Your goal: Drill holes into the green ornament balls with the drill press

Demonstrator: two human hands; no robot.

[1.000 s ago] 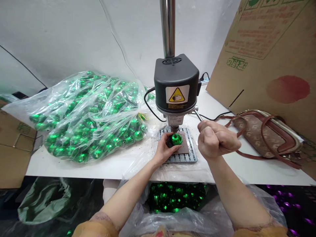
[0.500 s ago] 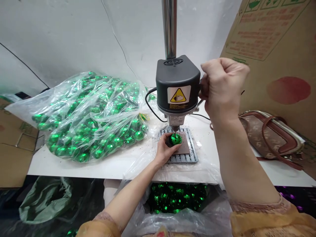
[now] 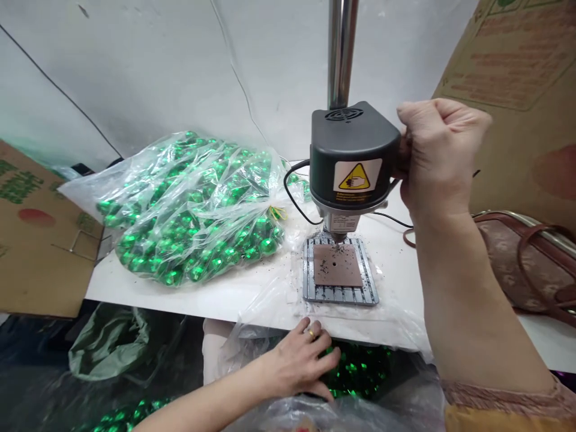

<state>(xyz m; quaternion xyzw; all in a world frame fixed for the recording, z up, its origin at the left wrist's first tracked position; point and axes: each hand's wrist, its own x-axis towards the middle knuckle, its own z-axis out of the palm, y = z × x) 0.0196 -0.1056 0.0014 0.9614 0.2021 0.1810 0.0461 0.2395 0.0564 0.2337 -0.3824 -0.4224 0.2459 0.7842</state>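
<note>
Reaching seems our step: green balls (image 3: 362, 367) lie beside and under our left hand (image 3: 299, 364), fingers curled; whether it grasps one, we cannot tell. Our right hand (image 3: 443, 156) clenches the press handle (image 3: 404, 157). Picking one would likely need a snug pinch.

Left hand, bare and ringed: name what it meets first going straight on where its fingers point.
The bare left hand would probably meet the shiny green faceted balls below the white table's edge first; depth is unclear, so its fingertips may already touch them.
</note>
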